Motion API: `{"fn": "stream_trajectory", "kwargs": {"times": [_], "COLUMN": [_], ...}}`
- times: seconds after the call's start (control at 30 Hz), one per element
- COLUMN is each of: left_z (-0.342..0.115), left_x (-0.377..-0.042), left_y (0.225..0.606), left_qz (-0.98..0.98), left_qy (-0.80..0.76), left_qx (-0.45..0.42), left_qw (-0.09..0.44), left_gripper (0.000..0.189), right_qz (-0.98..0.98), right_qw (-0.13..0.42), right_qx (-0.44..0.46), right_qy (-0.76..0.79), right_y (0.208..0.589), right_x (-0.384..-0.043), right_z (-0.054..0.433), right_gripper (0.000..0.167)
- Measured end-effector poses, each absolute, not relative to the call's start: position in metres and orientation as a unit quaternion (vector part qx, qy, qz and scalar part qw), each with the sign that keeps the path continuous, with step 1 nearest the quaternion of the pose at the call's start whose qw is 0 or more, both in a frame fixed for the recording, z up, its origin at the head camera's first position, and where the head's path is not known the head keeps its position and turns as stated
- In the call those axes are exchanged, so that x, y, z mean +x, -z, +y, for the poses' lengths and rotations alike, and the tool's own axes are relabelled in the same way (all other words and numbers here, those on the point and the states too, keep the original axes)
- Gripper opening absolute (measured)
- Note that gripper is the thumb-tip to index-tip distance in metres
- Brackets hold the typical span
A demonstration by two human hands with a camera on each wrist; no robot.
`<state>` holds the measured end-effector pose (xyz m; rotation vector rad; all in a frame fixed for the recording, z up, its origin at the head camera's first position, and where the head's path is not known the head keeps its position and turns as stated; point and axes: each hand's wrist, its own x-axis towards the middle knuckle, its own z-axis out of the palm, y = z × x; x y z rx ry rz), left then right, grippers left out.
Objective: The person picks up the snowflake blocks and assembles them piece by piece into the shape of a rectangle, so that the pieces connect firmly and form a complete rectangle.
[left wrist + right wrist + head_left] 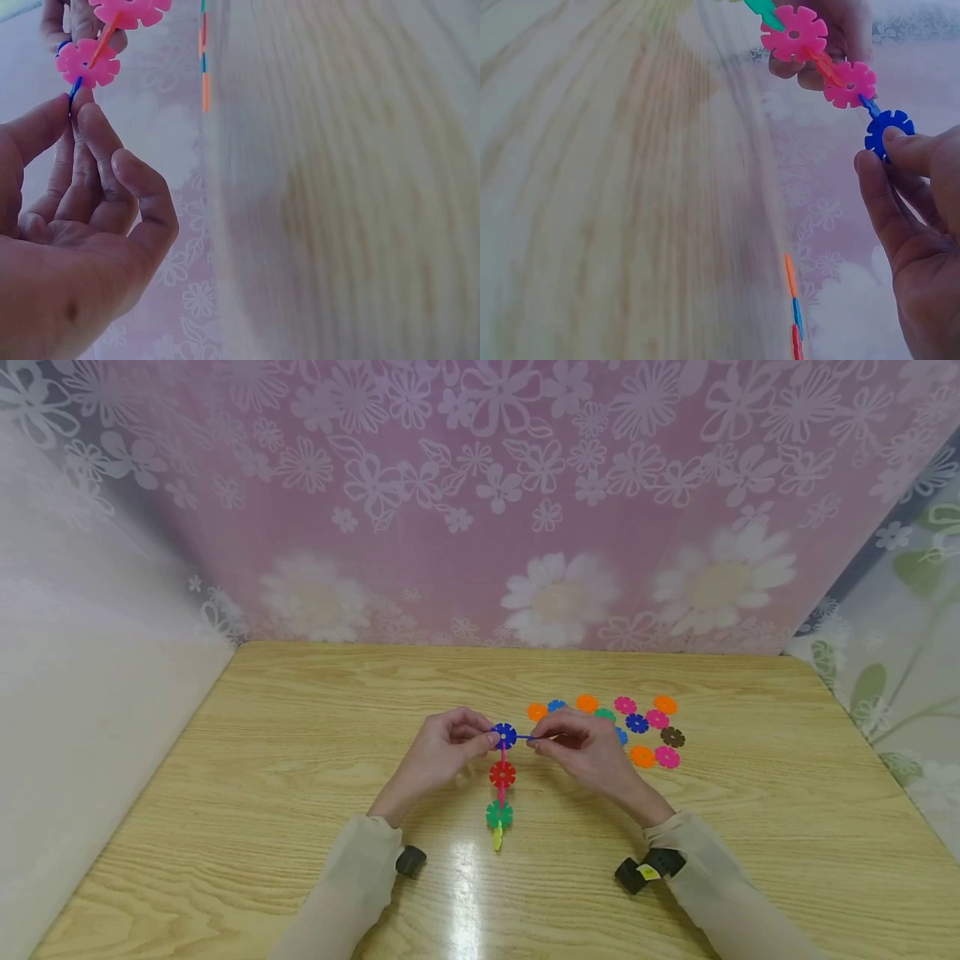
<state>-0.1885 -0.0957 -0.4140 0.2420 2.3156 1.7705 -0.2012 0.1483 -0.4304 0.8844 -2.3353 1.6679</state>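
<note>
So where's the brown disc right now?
In the head view, the brown disc lies on the table, right of the right hand, between an upper pink disc and a lower pink disc.

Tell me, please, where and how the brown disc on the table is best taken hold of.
Probably by its notched rim, coming from the right: the brown disc looks thin and lies flat, so its edge seems best to pinch, and no disc sits to its right, while pink discs lie close behind and in front.
</note>
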Motion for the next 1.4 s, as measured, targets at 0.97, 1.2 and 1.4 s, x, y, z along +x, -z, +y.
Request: {"fn": "stream_trajectory", "kwargs": {"times": [0.97, 1.2, 1.4], "left_z": [-0.094, -0.096, -0.097], "left_x": [-0.188, -0.190, -0.190], "left_y": [0.415, 0.415, 0.415], "left_qz": [0.791, 0.797, 0.801], "left_qy": [-0.602, -0.592, -0.585], "left_qx": [0.072, 0.074, 0.071], "left_qw": [0.081, 0.097, 0.105], "left_gripper": [0.010, 0.014, 0.014], "right_qz": [-0.763, -0.776, -0.785], "right_qw": [0.127, 0.096, 0.070], "right_qx": [0.318, 0.288, 0.278], "right_qy": [-0.548, -0.553, -0.549], "right_y": [0.434, 0.433, 0.432], "right_x": [-0.201, -0.200, -0.200], "right_z": [0.135, 0.136, 0.141], "right_gripper": [0.015, 0.016, 0.014]}}
